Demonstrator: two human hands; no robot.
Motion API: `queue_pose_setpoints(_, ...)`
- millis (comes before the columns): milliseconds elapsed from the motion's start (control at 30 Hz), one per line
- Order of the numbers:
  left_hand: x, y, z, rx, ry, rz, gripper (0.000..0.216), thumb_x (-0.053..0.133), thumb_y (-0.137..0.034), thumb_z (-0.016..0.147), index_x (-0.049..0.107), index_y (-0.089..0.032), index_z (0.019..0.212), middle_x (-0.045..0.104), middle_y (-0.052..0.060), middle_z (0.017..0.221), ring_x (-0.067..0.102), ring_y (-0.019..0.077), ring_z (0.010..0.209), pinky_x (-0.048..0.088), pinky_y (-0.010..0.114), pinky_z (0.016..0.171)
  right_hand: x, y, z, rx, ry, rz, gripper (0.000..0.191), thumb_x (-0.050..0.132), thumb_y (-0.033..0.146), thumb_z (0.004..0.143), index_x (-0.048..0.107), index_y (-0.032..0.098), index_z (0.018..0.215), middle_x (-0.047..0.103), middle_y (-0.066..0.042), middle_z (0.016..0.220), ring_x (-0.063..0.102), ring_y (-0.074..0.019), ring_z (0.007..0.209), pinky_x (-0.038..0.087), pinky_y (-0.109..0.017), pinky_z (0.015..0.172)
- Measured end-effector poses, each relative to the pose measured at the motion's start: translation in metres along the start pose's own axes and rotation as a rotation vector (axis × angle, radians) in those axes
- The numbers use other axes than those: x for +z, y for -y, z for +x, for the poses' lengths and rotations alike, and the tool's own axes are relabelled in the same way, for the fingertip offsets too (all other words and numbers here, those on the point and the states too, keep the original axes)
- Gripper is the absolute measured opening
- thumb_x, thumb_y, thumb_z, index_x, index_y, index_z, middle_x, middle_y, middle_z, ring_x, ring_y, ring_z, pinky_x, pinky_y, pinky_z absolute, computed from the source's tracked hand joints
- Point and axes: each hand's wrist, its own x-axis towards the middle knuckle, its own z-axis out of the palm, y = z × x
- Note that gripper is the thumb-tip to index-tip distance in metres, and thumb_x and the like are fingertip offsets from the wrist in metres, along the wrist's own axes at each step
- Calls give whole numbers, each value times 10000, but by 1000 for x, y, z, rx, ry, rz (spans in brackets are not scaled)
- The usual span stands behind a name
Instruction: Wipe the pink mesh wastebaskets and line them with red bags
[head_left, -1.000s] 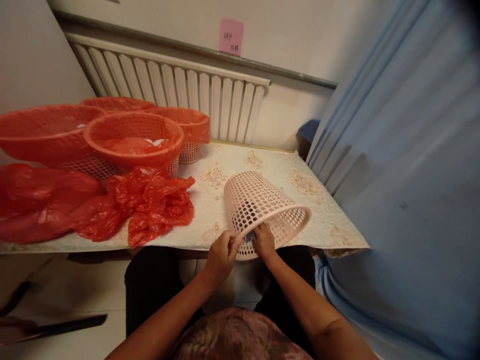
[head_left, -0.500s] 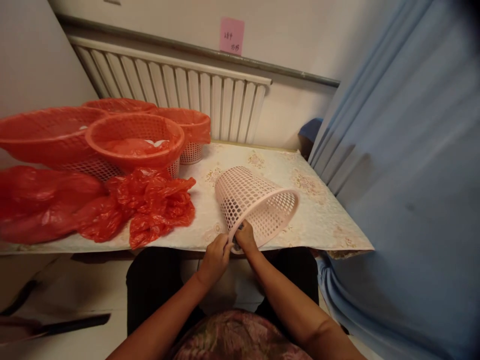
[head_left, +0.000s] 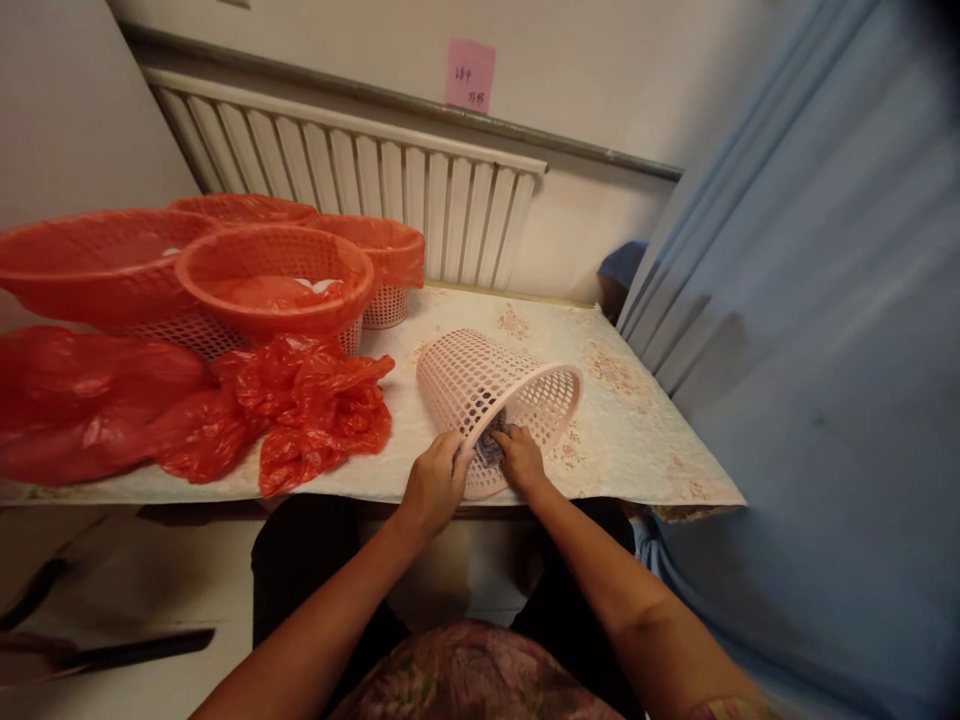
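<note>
At one tipped basket (head_left: 480, 372), two hands (head_left: 436, 484) (head_left: 523, 463), one cloth (head_left: 491, 447)

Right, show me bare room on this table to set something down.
Bare tablecloth lies right of the tipped basket, toward the blue curtain, and behind that basket, toward the radiator. Crowded: the left side, with red-lined baskets and crumpled red plastic.

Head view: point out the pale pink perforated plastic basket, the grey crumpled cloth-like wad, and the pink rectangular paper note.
Pale pink perforated plastic basket (head_left: 478, 380), head view: outer side wall.
Grey crumpled cloth-like wad (head_left: 492, 443), head view: its exposed middle.
Pink rectangular paper note (head_left: 470, 76), head view: middle of the sheet.
</note>
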Motion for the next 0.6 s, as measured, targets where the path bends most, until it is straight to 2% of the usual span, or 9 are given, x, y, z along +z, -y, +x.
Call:
queue_pose_setpoints(67,18,6,-14,-88,-36,-47,133,414,-245,888,489,-202,787,533,-9,700,522,148,652,422,259,620,4,1,-3,32,-28,7,520,466,56,762,577,288,1215,543,-85,1109,418,-225,1002,385,-309,840)
queue_pose_setpoints(200,55,30,-47,-174,33,-138,52,458,-222,833,484,-197,796,572,15,732,556,172,687,456,295,651,12,7,-7,108,-79,114,581,473,23,699,575,255,1221,549,-91,1142,430,-233,1033,387,-324,874)
queue_pose_setpoints(300,65,41,-50,-188,55,-164,57,444,-203,829,498,-188,822,587,27,754,565,178,717,464,306,669,14,12,-2,163,-102,275,568,455,13,672,610,231,1173,596,-78,1106,478,-218,1030,390,-320,902)
queue_pose_setpoints(433,46,33,-32,-94,2,-110,90,436,-211,854,494,-193,788,562,-2,703,553,153,663,453,271,634,11,32,7,114,-60,415,475,445,71,707,628,213,1121,672,-22,990,579,-169,887,454,-256,802)
queue_pose_setpoints(533,23,18,-19,-28,-38,-67,93,441,-234,883,523,-193,898,604,9,753,599,151,691,474,262,647,11,58,6,48,-27,501,420,458,126,742,620,212,1120,686,3,916,599,-152,787,473,-226,702)
queue_pose_setpoints(600,9,10,-13,20,-44,-23,153,436,-236,896,522,-186,1013,646,37,830,637,166,739,500,274,671,12,73,0,9,-19,531,386,461,153,770,618,208,1118,680,-7,921,598,-157,796,472,-228,699)
